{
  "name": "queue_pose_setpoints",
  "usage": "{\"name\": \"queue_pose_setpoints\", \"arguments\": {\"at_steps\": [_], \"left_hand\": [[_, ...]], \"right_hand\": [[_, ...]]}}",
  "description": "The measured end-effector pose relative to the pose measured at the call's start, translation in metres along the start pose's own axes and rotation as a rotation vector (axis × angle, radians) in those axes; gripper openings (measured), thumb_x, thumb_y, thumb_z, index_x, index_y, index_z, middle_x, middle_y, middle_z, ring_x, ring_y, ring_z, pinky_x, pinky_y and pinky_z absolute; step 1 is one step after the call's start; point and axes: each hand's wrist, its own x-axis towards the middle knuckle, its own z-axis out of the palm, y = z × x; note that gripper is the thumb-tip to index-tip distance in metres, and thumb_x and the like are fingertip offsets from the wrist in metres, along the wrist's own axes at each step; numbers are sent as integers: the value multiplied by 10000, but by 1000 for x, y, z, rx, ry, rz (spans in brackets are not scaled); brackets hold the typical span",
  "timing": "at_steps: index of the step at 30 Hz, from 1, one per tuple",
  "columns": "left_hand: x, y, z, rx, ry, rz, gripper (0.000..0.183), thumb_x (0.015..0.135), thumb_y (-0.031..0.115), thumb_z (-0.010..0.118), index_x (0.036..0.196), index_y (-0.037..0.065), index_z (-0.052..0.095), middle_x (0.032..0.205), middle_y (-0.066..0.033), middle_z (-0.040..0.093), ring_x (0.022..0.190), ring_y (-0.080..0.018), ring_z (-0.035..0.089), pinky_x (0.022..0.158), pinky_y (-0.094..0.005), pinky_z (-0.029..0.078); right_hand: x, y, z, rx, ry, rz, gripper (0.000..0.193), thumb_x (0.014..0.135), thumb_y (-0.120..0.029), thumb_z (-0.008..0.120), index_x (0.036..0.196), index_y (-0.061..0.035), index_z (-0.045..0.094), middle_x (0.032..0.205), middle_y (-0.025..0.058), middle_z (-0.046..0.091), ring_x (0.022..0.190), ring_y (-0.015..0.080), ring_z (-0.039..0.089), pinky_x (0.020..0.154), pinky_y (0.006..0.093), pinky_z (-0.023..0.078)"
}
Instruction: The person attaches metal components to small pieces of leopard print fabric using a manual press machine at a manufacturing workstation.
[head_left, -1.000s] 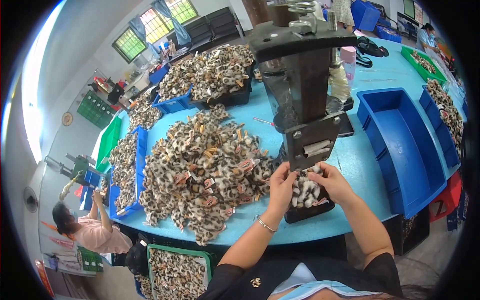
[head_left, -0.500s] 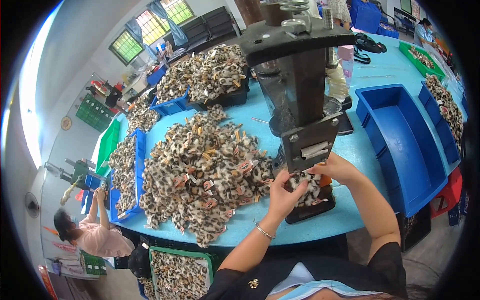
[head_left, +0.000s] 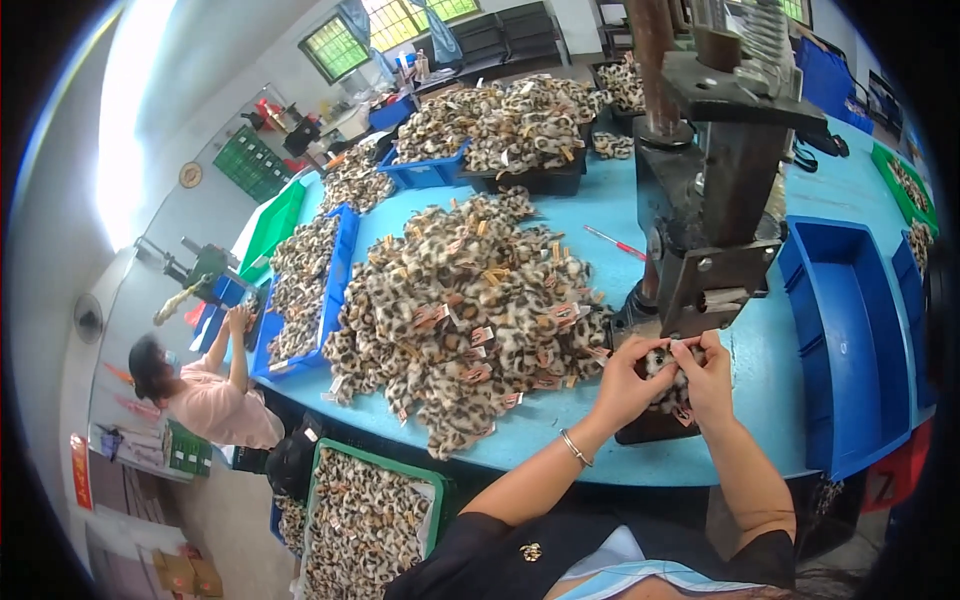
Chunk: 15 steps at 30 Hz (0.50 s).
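Observation:
A small spotted plush toy (head_left: pixel 664 361) sits at the base of a dark metal hand press (head_left: pixel 722 195), just under its lower plate. My left hand (head_left: pixel 630 378) grips the toy from the left side, thumb over its front. From the right, my right hand (head_left: pixel 709 378) pinches it near the top, with the fingertips of both hands almost meeting. One dark eye of the toy shows between the hands, and a paper tag hangs below. Whatever is between my fingertips is too small to make out. Left of the press lies a big heap of similar spotted plush toys (head_left: pixel 470 310).
A blue bin (head_left: pixel 845 330) stands right of the press. Blue bins of plush toys (head_left: pixel 300 290) line the left, and a green-rimmed crate (head_left: pixel 440 500) stands below the table edge. A red pen (head_left: pixel 615 242) lies behind the heap. A co-worker (head_left: pixel 215 395) works at the far left.
My view has turned left, so the press and heap sit further right in it. My right hand has moved in toward the left at the toy's top; an orange patch beside it no longer shows.

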Motion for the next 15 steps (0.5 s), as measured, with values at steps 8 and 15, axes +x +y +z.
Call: {"name": "queue_pose_setpoints", "arguments": {"at_steps": [8, 15], "left_hand": [[2, -10, -2, -96, -52, 77, 361, 765, 152, 736, 1075, 2, 626, 936, -7, 564, 679, -46, 461, 573, -193, 382], [0, -5, -10, -63, -40, -91, 352, 767, 127, 718, 1076, -16, 626, 961, -56, 583, 826, -105, 557, 701, -225, 445]], "right_hand": [[38, -100, -32, 81, 436, -699, 388, 933, -152, 535, 1273, -2, 426, 1265, 102, 473, 1094, 178, 512, 934, 315, 397], [119, -294, -7, 8, 178, -206, 347, 892, -349, 556, 1172, -149, 597, 1134, 40, 587, 997, 127, 531, 858, 302, 408]]}}
